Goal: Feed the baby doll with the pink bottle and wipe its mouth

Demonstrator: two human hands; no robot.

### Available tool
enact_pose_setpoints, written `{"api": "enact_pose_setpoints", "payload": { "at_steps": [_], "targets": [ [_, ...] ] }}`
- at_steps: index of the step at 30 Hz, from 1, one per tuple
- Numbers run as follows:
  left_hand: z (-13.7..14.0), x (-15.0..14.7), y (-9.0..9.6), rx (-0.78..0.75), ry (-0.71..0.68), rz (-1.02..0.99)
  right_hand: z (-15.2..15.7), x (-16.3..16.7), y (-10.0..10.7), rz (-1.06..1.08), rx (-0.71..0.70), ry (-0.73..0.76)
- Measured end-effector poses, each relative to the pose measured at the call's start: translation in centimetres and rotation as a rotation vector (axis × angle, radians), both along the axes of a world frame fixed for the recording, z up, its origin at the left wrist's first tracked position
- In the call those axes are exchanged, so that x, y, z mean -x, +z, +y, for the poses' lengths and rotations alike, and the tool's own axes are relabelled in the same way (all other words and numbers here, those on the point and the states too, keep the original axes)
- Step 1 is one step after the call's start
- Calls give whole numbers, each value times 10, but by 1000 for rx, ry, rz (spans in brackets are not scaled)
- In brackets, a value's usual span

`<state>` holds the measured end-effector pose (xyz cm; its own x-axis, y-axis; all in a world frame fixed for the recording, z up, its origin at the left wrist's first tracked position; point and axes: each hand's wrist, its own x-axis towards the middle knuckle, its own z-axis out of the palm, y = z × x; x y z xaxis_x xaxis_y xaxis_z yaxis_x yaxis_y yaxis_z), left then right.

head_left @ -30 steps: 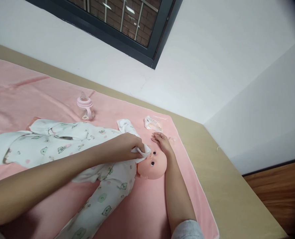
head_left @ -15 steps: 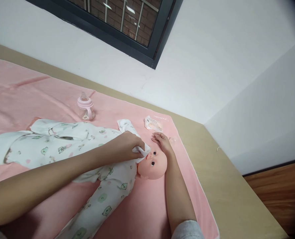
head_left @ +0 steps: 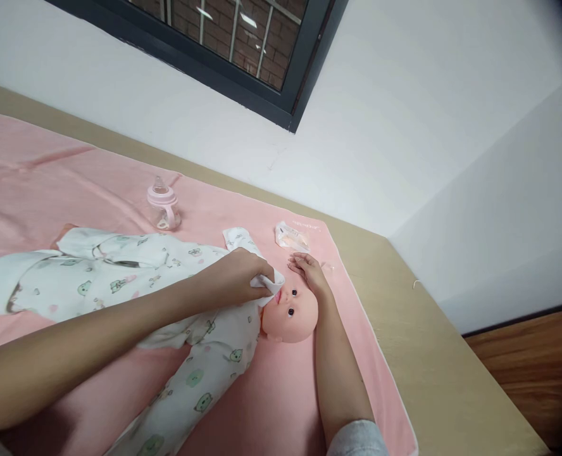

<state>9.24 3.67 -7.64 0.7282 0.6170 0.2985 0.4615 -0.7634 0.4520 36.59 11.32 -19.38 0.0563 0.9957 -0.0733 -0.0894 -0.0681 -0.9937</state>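
Observation:
A baby doll [head_left: 293,320] in a white patterned outfit [head_left: 119,278] lies on its back, head to the right. My left hand [head_left: 243,275] is closed on a white cloth [head_left: 270,282], held at the doll's mouth and chin. The cloth hides part of the lower face. My right hand [head_left: 308,271] rests beside the far side of the doll's head, its fingers stretched out and holding nothing. The right forearm lies along the top of the head. Just beyond those fingertips is a small clear-and-white packet [head_left: 292,237].
A pink baby bottle [head_left: 163,204] with a handle stands behind the doll's body. The pink mat [head_left: 48,171] covers much of the wooden table [head_left: 414,354]. A white wall and a dark-framed window [head_left: 288,107] rise behind the table.
My left hand has shifted slightly left with the cloth, and more of the doll's mouth shows. My right hand stays in place.

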Motion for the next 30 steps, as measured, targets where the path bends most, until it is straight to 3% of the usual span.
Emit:
{"api": "enact_pose_setpoints", "payload": {
  "at_steps": [30],
  "targets": [
    [0, -4, -3, -26, 24, 23, -1, 1, 2, 0, 1, 3]
  ]
}}
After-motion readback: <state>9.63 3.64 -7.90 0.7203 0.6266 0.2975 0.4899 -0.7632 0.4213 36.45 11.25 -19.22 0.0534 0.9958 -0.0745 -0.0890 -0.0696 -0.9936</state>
